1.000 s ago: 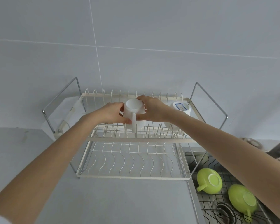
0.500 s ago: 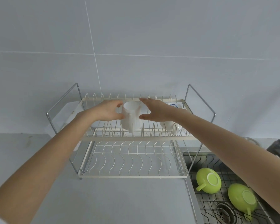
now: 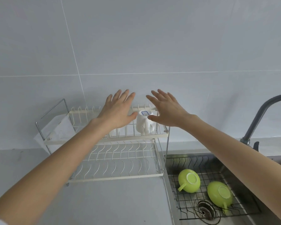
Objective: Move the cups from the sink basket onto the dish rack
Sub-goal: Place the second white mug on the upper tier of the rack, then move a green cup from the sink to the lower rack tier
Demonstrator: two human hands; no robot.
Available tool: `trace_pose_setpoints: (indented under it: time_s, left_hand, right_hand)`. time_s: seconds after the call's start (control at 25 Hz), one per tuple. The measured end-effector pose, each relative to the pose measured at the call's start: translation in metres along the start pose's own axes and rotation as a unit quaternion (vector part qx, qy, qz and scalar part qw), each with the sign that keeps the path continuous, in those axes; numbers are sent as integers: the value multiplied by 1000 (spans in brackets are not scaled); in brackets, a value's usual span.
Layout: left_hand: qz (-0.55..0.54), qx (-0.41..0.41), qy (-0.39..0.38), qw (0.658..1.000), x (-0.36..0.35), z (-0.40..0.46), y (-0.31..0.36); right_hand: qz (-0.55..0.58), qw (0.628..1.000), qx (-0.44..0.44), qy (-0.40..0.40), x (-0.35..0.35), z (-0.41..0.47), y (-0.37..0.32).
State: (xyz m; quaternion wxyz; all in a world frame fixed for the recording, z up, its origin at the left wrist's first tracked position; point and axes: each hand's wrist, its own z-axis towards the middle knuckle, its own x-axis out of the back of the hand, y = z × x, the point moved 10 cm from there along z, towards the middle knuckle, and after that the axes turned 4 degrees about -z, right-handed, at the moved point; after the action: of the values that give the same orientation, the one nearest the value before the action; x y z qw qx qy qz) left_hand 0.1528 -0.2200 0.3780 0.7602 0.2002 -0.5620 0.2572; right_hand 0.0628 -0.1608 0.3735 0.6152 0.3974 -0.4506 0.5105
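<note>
Head view: left hand (image 3: 118,109) spread flat, fingers splayed, holding nothing, hovering over the upper tier of the dish rack (image 3: 104,138) at frame centre. Right hand (image 3: 166,109) likewise wide open and empty, just right of it, thumb tip close to the white cup (image 3: 143,123) but not gripping it. White cup upside down on the upper tier's right end, long axis roughly vertical, base up with a blue-outlined label on top, mouth down among the wire prongs, handle toward the camera. Part of a second white object visible under the left wrist on the same tier; too hidden to identify. Lower tier of the rack bare wire.

Lower right of frame: sink basket (image 3: 217,210) of dark wire inside the steel sink (image 3: 170,192). Two green cups in it, both inverted, bases up: near green cup (image 3: 189,181) on the left, handle pointing lower left; far green cup (image 3: 220,196) on the right, handle pointing down-right. Drain (image 3: 205,210) just below them. Dark curved faucet (image 3: 263,114) at right edge. Grey countertop (image 3: 112,202) under the rack, pale tiled wall (image 3: 136,46) filling the upper half
</note>
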Motion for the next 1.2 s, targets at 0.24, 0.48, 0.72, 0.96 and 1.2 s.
trace_pose_setpoints:
  time_s: [0.24, 0.48, 0.72, 0.96, 1.2]
  left_hand:
    - [-33, -35, 14, 999, -5, 8, 87]
    - [-50, -48, -8, 998, -33, 22, 164]
    - [-61, -46, -52, 996, -81, 32, 227]
    - [-78, -30, -99, 992, -140, 35, 273]
    - [-102, -18, -148, 984, -195, 36, 297]
  right_hand:
    - [6, 998, -59, 5, 10, -54, 72]
    - [2, 996, -84, -26, -6, -101, 142]
    - [12, 993, -97, -59, -40, -140, 206]
    - [42, 987, -103, -113, -92, -177, 254]
    - [78, 979, -125, -144, -140, -198, 288]
